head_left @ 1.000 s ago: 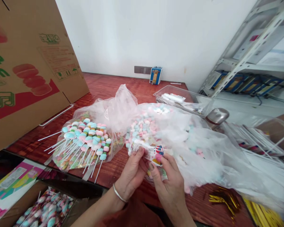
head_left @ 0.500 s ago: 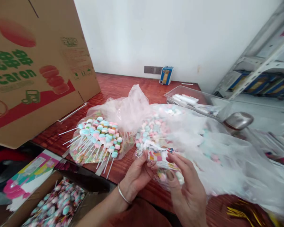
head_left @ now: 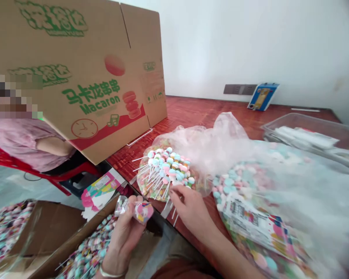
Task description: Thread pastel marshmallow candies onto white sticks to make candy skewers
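Observation:
My left hand (head_left: 125,228), with a bangle at the wrist, is closed on a small clear plastic bag (head_left: 143,212) with colourful print, held at the table's near edge. My right hand (head_left: 189,205) reaches to the near right side of a pile of candy skewers (head_left: 168,166), pastel marshmallow-like pieces on white sticks. Its fingers are bent over a skewer there, covering part of it, and sticks show below the hand. The pile lies on a clear bag of colourful candies (head_left: 145,182).
A large printed carton (head_left: 113,128) stands at the left. Bags of pastel candies (head_left: 232,178) and a printed packet (head_left: 258,224) lie right, before a clear plastic tray (head_left: 296,120). Below left are open boxes of wrapped skewers (head_left: 90,248). A person in pink (head_left: 23,139) sits behind the carton.
The view has turned left. My right hand has let go of the printed bag and moved to the candy skewers. My left hand keeps the bag, now near the table's edge.

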Motion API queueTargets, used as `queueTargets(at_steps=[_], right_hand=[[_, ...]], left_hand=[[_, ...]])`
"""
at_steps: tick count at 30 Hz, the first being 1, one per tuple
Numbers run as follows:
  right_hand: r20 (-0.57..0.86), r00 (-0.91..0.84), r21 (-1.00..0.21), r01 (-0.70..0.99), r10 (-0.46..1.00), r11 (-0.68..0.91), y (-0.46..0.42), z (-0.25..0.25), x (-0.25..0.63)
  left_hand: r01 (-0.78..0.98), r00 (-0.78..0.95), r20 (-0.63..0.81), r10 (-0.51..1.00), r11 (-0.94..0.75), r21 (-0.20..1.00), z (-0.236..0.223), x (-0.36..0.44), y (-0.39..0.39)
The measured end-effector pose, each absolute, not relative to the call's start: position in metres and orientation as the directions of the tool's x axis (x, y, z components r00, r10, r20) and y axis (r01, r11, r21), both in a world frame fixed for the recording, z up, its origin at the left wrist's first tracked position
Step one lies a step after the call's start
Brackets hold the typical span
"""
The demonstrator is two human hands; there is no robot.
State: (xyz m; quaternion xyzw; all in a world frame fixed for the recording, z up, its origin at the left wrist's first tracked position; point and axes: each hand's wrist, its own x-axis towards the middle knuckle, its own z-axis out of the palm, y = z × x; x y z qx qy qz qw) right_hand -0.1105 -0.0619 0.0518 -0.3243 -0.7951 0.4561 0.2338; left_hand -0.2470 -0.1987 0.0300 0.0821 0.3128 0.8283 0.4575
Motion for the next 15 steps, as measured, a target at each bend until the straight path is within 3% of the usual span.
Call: queueTargets(at_steps=[8,15], right_hand=[[-0.072,-0.609,-0.9,0.38,0.79,0.211,-0.034,0.027,-0.195],[0.002,-0.658,-0.946,0.243,0.753,0.215,-0.053,0.047,-0.11]], left_hand=[[-0.676,-0.647,-0.265,0.715,-0.376,0.634,0.016,-0.266,-0.208],[-0.725,-0.609,-0.232,0.758,-0.415,0.549,0.03,-0.257,-0.179]])
